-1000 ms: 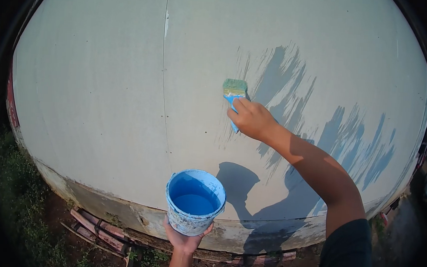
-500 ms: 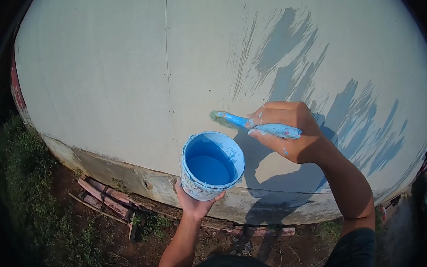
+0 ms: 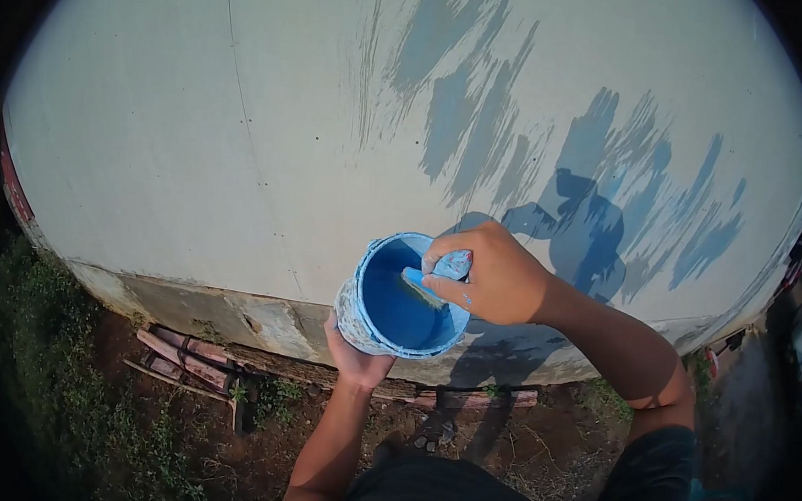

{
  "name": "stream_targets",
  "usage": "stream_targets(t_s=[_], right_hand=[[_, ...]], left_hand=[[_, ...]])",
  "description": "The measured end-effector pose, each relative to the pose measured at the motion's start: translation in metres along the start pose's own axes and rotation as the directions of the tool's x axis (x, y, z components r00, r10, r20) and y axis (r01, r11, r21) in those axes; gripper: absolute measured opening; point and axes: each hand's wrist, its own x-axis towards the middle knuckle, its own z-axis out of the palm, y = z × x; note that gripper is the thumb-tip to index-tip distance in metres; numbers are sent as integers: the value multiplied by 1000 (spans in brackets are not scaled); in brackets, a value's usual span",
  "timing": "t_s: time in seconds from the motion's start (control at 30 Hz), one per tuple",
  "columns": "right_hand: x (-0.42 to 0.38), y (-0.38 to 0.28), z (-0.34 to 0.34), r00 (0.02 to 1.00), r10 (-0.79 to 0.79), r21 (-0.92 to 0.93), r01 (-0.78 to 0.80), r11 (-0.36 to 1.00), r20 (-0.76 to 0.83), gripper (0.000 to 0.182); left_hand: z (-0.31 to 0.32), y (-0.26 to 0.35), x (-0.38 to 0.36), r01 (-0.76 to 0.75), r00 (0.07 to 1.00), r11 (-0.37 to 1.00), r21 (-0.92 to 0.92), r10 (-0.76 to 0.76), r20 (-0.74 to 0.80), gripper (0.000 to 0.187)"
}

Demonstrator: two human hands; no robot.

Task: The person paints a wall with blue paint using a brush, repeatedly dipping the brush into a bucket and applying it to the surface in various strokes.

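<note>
My left hand [image 3: 358, 358] cups a paint-spattered white bucket [image 3: 351, 314] from below and holds it tilted. Blue paint [image 3: 384, 295] lies inside it. Over the bucket's right rim, my right hand [image 3: 496, 273] is closed round the handle of a blue paintbrush [image 3: 453, 265]. The brush's bristles reach down into the bucket, close over the paint. Paint specks dot my right fingers. Ahead stands a pale wall [image 3: 178, 145] with streaky blue-grey brush strokes [image 3: 465, 98] on its upper middle and right part.
Below the wall panel runs a weathered concrete base [image 3: 186, 303]. Wooden pieces [image 3: 183, 361] lie on the soil at its foot, to the left. Green plants [image 3: 55, 349] grow at the far left. My shadow [image 3: 586, 225] falls across the wall.
My right hand has brought the paintbrush from near the wall down into the bucket. The bucket now tips more to the right, and the view has shifted a little to the right.
</note>
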Motion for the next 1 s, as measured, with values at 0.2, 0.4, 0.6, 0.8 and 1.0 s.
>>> stream_targets(t_s=[0.2,0.4,0.6,0.8,1.0], right_hand=[[-32,9,5,965,234,-42,-241,970,-121,26],[-65,23,3,952,170,-98,-201,975,-255,23],[-104,23,-17,934,277,-79,-301,950,-227,26],[-156,11,-66,957,201,61,-192,979,-209,18],[-220,19,-85,961,-120,43,135,990,-251,19]], left_hand=[[11,-35,-12,12,1000,999,45,-12,-10,85],[21,-67,-23,-3,1000,996,92,4,-13,85],[26,-99,-37,-11,998,996,87,17,-61,84],[38,-130,-48,108,994,990,92,-104,-43,86],[56,-172,-51,205,978,975,85,-207,15,90]])
